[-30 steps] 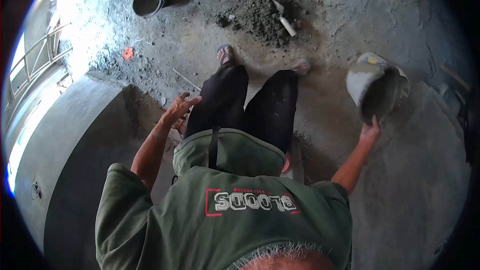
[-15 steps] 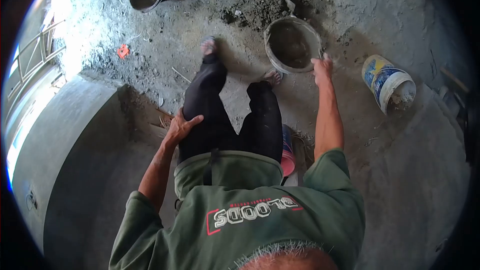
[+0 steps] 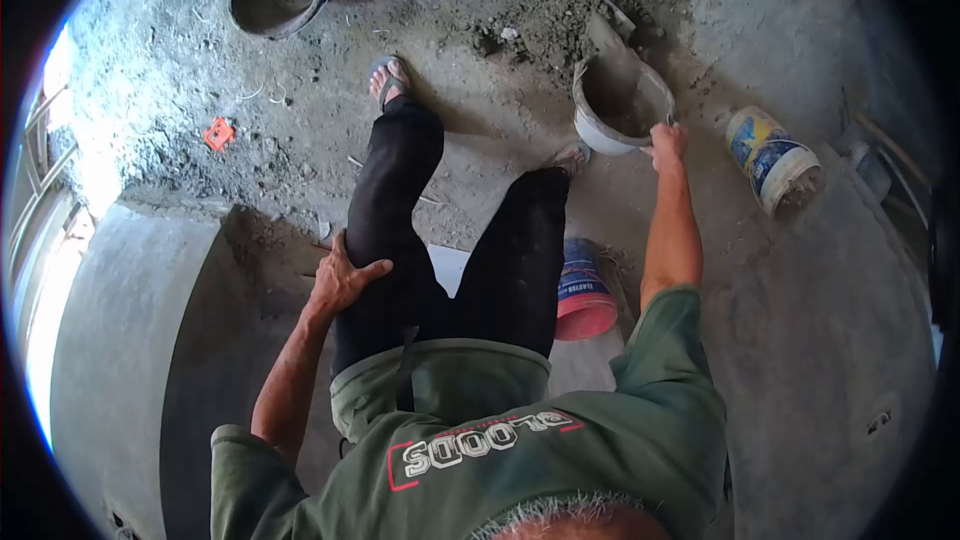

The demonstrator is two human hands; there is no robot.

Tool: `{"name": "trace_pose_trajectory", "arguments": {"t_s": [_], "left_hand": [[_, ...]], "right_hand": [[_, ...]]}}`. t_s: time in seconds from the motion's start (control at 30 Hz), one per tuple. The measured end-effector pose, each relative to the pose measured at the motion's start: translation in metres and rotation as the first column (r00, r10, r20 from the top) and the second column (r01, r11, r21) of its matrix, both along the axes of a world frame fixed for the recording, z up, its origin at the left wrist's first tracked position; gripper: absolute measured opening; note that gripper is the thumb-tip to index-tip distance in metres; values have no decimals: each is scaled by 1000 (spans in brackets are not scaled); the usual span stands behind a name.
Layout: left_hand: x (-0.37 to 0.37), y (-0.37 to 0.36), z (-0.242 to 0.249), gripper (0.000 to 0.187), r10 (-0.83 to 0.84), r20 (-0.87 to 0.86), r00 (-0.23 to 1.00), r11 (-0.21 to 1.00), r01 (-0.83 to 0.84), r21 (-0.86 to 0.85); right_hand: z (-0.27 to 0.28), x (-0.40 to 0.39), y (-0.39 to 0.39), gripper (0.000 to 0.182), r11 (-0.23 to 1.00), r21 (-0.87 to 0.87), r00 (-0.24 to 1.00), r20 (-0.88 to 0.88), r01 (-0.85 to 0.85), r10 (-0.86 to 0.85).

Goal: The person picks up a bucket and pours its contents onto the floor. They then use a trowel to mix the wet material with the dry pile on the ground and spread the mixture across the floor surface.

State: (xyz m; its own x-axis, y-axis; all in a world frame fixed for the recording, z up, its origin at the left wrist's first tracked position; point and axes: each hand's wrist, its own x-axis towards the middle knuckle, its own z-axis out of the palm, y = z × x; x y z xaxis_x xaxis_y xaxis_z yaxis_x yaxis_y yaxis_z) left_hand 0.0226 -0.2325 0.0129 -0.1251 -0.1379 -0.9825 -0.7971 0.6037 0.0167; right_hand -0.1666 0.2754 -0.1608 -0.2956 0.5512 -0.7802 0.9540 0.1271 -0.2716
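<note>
Upper right of the frame: our right hand (image 3: 668, 140) grips the rim of a tilted grey bucket (image 3: 620, 105) beside the mortar pile (image 3: 540, 0), while our left hand (image 3: 340, 278) rests open-palmed on our thigh. Filling it looks next, with a firmer hold.

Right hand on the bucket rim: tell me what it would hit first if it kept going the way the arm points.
The right hand already touches the grey bucket; straight on, probably its far wall, then the mortar pile. Depth unclear.
</note>
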Motion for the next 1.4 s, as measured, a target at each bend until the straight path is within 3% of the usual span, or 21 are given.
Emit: {"name": "trace_pose_trajectory", "arguments": {"t_s": [0.13, 0.2, 0.3, 0.4, 0.5, 0.53, 0.63, 0.73, 0.83, 0.9, 1.0, 1.07, 1.17, 1.2, 1.23, 1.3, 1.33, 1.37, 1.4], "left_hand": [[-2, -32, -6, 116, -48, 36, 998, 998, 47, 41], [0, -41, -9, 115, -52, 39, 998, 997, 50, 57], [19, -44, -11, 115, -41, 31, 999, 997, 39, 72], [14, -48, -9, 116, -2, 36, 999, 998, 0, 56], [24, -42, -8, 115, -45, 48, 998, 998, 43, 47], [25, -38, -11, 116, -32, 37, 999, 998, 30, 52], [36, -32, -6, 116, -34, 64, 997, 997, 30, 74], [42, -23, -9, 113, -22, 35, 999, 998, 20, 64], [44, -17, -2, 113, 10, 2, 1000, 1000, -10, 23], [39, -13, 4, 115, 34, -5, 999, 999, -34, 22], [17, -16, 8, 112, 85, -155, 984, 995, -93, -43], [15, -20, -6, 107, 67, -174, 983, 994, -81, -73], [-23, -31, -24, 99, 105, -289, 952, 980, -149, -135], [-26, -41, -42, 96, 133, -393, 910, 983, -172, -66], [-24, -48, -56, 94, 186, -473, 861, 978, -210, 2], [-44, -59, -65, 91, 145, -454, 879, 983, -182, -38], [-50, -62, -69, 89, 141, -505, 851, 983, -179, -26], [-52, -66, -72, 88, 138, -554, 821, 984, -177, -18], [-58, -62, -71, 90, 141, -557, 818, 979, -198, -44]], "right_hand": [[5, 39, -13, 54, 992, 85, 995, -47, 90, -86], [7, 60, -9, 59, 972, -63, 967, -110, 225, -231], [25, 68, -39, 57, 971, -61, 959, -154, 230, -237], [17, 61, -47, 54, 944, -180, 933, -183, 278, -310], [-15, 31, -38, 47, 966, -178, 970, -120, 189, -212], [-28, 14, -41, 45, 985, -64, 985, -54, 161, -165], [-26, -22, -48, 37, 997, -70, 998, -40, 36, -39], [-40, -23, -47, 32, 1000, 19, 998, -50, 24, -23], [-39, 1, -36, 33, 989, -134, 984, -159, 61, -82], [-22, 18, -41, 39, 992, -118, 988, -143, 48, -65], [1, 42, -67, 43, 990, -43, 961, -241, 133, -139], [7, 55, -87, 48, 975, -196, 940, -302, 102, -159], [-22, 49, -119, 57, 986, -167, 963, -267, -7, -38], [-56, 52, -123, 60, 934, -354, 924, -369, -42, -98], [-82, 49, -140, 61, 951, -285, 911, -411, -122, -6], [-95, 20, -195, 53, 899, -288, 885, -426, -328, 186], [-131, 14, -214, 47, 889, -225, 822, -517, -399, 238], [-166, 7, -233, 46, 858, -295, 788, -587, -421, 185], [-184, -5, -254, 50, 845, -242, 776, -568, -477, 275]]}}
